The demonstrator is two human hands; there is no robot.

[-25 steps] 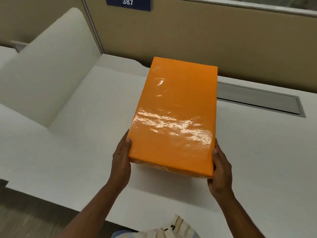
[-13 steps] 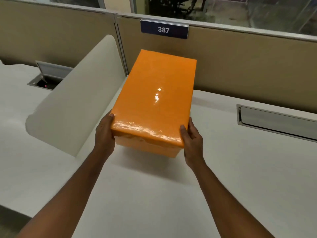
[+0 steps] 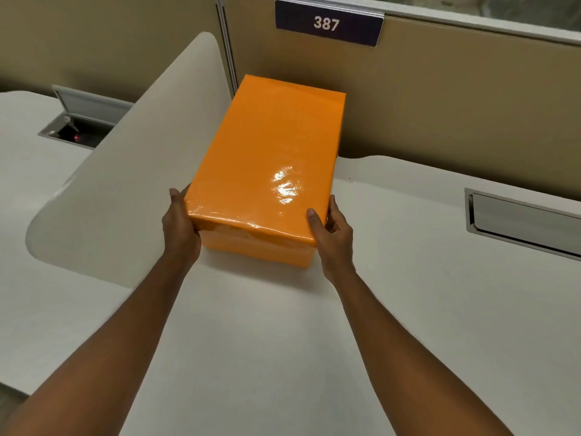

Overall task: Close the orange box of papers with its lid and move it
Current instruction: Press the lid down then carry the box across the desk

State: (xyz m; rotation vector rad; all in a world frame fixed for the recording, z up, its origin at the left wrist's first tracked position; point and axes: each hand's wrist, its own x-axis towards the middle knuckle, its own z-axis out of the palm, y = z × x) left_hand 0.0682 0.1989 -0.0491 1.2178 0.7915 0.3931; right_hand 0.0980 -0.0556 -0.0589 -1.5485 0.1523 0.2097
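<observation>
Box (image 3: 267, 165) sat lidded on the white counter (image 3: 283, 341), its far end against the tan partition (image 3: 440, 105) below the "387" plate (image 3: 327, 24). Left hand (image 3: 179, 225) and right hand (image 3: 333, 234) were clamped on its near corners.

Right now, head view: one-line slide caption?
Both hands, left hand and right hand, grip the lidded glossy orange box on the white desk.

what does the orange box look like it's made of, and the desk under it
Orange box: probably cardboard under a glossy film or laminate; its lid throws bright wrinkled glare and creases at the near edge. Desk: a matte off-white top, likely laminate; it shows no glare or grain.
</observation>
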